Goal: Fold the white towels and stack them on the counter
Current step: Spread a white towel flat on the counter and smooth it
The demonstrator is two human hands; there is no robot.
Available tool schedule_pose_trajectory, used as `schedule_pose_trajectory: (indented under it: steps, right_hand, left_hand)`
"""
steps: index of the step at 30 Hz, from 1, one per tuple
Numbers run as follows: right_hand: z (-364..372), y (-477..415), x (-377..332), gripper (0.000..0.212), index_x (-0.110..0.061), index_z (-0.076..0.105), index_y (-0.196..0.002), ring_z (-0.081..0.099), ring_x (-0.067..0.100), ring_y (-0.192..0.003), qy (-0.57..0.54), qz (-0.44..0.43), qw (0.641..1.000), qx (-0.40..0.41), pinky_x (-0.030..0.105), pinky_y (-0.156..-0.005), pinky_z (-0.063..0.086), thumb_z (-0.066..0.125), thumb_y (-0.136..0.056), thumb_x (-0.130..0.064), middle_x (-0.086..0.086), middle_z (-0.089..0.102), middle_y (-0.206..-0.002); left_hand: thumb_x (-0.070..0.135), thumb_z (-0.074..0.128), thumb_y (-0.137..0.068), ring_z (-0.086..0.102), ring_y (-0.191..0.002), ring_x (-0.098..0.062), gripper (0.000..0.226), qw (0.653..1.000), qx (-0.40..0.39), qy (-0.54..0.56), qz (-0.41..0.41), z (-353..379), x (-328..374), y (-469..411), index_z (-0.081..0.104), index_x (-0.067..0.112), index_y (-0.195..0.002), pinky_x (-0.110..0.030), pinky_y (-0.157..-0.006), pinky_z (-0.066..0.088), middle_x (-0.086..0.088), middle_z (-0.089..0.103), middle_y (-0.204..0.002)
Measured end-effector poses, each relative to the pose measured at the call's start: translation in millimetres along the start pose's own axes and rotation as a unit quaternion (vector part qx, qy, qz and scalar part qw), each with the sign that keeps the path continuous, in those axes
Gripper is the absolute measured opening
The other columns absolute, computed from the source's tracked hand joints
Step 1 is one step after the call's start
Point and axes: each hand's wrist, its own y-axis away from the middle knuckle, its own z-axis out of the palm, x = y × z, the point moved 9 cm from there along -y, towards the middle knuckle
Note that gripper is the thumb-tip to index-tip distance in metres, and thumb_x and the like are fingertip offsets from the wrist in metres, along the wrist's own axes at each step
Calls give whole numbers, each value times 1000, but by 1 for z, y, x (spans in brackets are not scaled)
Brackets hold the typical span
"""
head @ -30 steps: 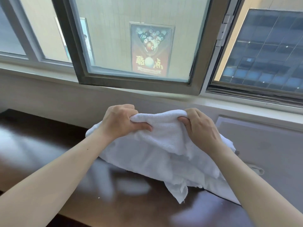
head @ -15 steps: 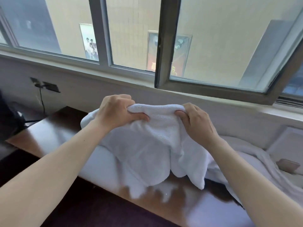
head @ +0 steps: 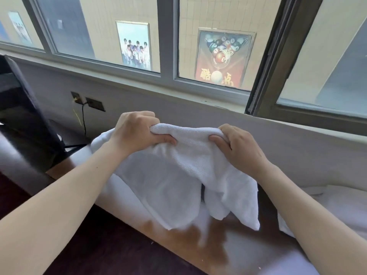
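A white towel [head: 178, 175] hangs bunched above the glossy brown counter [head: 214, 247], its lower corners dangling just over the surface. My left hand [head: 137, 132] grips its top edge on the left, and my right hand [head: 236, 147] pinches the top edge on the right. Both fists are closed on the cloth, about a hand's width apart. More white towels [head: 337, 207] lie heaped on the counter at the right, partly hidden by my right forearm.
A white wall and window sill [head: 198, 96] run close behind the counter, with an open window frame [head: 274, 66] at the right. A dark chair back [head: 21, 120] stands at the left. Wall sockets with a plugged cable [head: 83, 116] sit left of the towel.
The view has swung left, bringing the chair and sockets into sight. Both hands keep the same grip on the towel's top edge, and the hanging cloth has shifted left along the counter.
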Motion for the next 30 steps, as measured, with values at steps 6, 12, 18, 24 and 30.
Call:
schedule_pose_trajectory:
  steps: [6,12,18,24,30]
  right_hand:
    - [44,-44,22,59,-7,57,-90,54,25,-76,-6,8,1000,-10,37,-72,42,33,-94,-61,4,59,-79]
    - [84,-96,24,56,-6,51,-78,48,24,-69,-1,19,999,-31,39,-64,37,35,-94,-57,1,51,-68]
    - [84,-140,0,47,-7,52,-82,45,23,-69,57,19,998,-4,36,-66,35,42,-97,-51,-5,48,-70]
    - [130,-136,-52,48,-6,66,-103,61,32,-79,113,4,993,46,41,-68,51,47,-98,-50,8,66,-90]
    - [337,-51,-39,54,-20,55,-134,57,24,-108,108,201,936,-269,36,-88,44,42,-97,-56,1,61,-113]
  left_hand:
    - [74,64,-68,34,-47,-22,70,997,-34,-31,64,25,-49,-30,45,10,-47,-23,-49,23,7,34,-55]
    - [79,60,-68,37,-50,-22,72,992,-78,-46,86,51,-106,-61,44,11,-50,-23,-52,16,7,34,-57]
    - [71,70,-70,44,-51,-23,66,993,-17,11,117,40,-152,-83,62,7,-55,-29,-50,36,2,47,-56]
    - [63,81,-72,43,-46,-23,55,966,99,-4,240,15,-204,-40,66,12,-58,-28,-48,33,-2,42,-53]
    - [91,24,-80,68,-96,-24,94,940,-333,39,70,124,-311,135,69,19,-121,-39,-75,55,-2,70,-112]
